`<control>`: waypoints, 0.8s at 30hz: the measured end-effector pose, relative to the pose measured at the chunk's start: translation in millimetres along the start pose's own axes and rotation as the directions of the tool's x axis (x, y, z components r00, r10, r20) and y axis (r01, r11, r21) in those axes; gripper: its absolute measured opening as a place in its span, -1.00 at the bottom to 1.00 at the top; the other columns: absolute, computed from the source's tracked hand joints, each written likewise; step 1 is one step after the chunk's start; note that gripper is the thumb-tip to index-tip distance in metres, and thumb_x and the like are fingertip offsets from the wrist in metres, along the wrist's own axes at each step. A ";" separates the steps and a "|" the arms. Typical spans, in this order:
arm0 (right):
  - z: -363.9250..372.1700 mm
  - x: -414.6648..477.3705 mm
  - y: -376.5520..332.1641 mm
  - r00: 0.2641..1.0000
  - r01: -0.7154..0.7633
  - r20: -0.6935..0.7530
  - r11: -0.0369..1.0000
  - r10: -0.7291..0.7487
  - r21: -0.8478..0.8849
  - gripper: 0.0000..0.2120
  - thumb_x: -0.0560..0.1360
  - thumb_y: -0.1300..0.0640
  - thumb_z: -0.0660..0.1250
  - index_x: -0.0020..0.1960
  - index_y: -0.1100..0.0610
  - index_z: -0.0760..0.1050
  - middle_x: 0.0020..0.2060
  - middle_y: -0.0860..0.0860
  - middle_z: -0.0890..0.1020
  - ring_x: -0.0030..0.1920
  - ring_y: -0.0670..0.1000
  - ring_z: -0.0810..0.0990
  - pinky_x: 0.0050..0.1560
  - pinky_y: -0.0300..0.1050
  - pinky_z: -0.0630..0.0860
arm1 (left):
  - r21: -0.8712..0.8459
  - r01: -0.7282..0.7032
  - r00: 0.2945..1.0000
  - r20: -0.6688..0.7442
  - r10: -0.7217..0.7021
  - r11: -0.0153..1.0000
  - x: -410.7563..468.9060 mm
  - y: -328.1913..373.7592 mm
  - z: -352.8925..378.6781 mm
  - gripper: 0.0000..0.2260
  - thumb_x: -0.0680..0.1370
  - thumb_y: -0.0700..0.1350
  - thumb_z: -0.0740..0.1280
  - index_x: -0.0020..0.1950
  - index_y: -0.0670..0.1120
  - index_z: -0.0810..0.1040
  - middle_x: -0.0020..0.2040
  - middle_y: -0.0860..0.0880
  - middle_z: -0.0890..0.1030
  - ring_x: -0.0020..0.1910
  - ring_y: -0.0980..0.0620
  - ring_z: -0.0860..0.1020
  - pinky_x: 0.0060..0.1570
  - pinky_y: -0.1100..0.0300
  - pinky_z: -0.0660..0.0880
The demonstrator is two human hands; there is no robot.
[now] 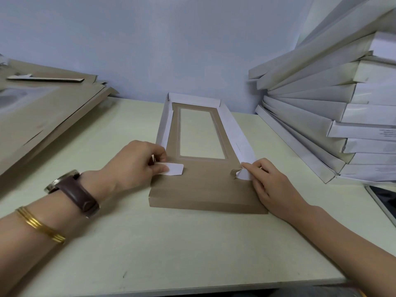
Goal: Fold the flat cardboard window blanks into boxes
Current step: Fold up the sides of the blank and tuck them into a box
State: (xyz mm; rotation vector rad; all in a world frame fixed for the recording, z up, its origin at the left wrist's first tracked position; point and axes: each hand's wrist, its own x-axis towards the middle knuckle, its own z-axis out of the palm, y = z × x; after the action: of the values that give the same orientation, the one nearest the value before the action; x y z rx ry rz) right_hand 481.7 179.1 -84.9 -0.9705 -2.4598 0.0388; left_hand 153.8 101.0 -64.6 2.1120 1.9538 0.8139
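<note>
I see one blank (205, 183) lying mid-desk, brown side up, long axis running away from me. Its window (201, 133) is a clear rectangular opening with the pale desk (171, 243) showing through. The far end wall and both long side walls are raised, white inner faces visible; the left wall stands steeper than the right, which leans outward. The near end panel lies flat, with a crease across it.

My left hand (137, 166) sits at the near-left corner of the blank. Thumb and forefinger are pressed together on a small white tab (174, 169), which lies over the brown panel. A brown-strapped watch (72, 189) and gold bangles (40, 225) are on that wrist and forearm.

My right hand (270, 185) is at the near-right corner. Fingertips pinch the matching tab (243, 173), which is bent and partly curled; the other fingers rest along the blank's right edge.

A pile of flat brown blanks (42, 108) lies at the left, tilted up off the desk, well apart from the working piece. A stack of white folded boxes (334, 108), fanned and leaning, stands at the right against the wall. A dark flat device (383, 200) lies at the right edge, only partly in view; I cannot tell what it is.
</note>
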 end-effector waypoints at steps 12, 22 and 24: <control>1.4 9.7 1.5 1.000 -0.012 -0.017 1.000 0.012 0.010 -0.58 0.54 0.44 0.16 0.33 0.21 0.50 -0.10 0.05 0.47 -0.14 0.06 0.49 -0.12 -0.06 0.49 | 0.057 -0.079 0.995 -0.050 0.082 0.995 -3.0 -3.7 8.5 -0.81 0.60 -0.09 0.26 -0.05 -0.03 0.68 -0.18 0.08 0.52 -0.20 0.08 0.50 -0.13 0.07 0.48; 5.0 18.3 0.6 0.998 -0.052 -0.024 0.998 0.053 0.038 -0.76 0.55 0.36 0.13 0.01 0.01 0.31 -0.18 -0.05 0.47 -0.21 0.03 0.42 -0.19 -0.06 0.41 | 0.040 -0.048 0.991 -0.124 0.053 0.998 -1.4 -5.3 12.5 -0.77 0.58 -0.14 0.27 -0.16 0.06 0.25 -0.33 0.08 0.46 -0.33 0.08 0.42 -0.32 0.14 0.37; 4.3 19.0 0.1 0.999 -0.026 -0.024 1.000 0.026 0.003 -0.79 0.51 0.41 0.15 -0.06 0.11 0.35 -0.21 0.00 0.46 -0.24 0.07 0.41 -0.22 0.02 0.44 | 0.039 -0.041 0.991 -0.127 0.045 0.998 -0.9 -4.8 11.5 -0.77 0.56 -0.17 0.29 -0.20 0.05 0.30 -0.33 0.09 0.48 -0.31 0.11 0.44 -0.31 0.19 0.37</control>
State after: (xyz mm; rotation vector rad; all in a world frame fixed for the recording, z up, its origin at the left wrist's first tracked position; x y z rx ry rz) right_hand 468.0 192.2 -80.4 -0.9961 -2.4247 0.0395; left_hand 155.1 103.6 -76.7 2.1802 2.0054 0.9515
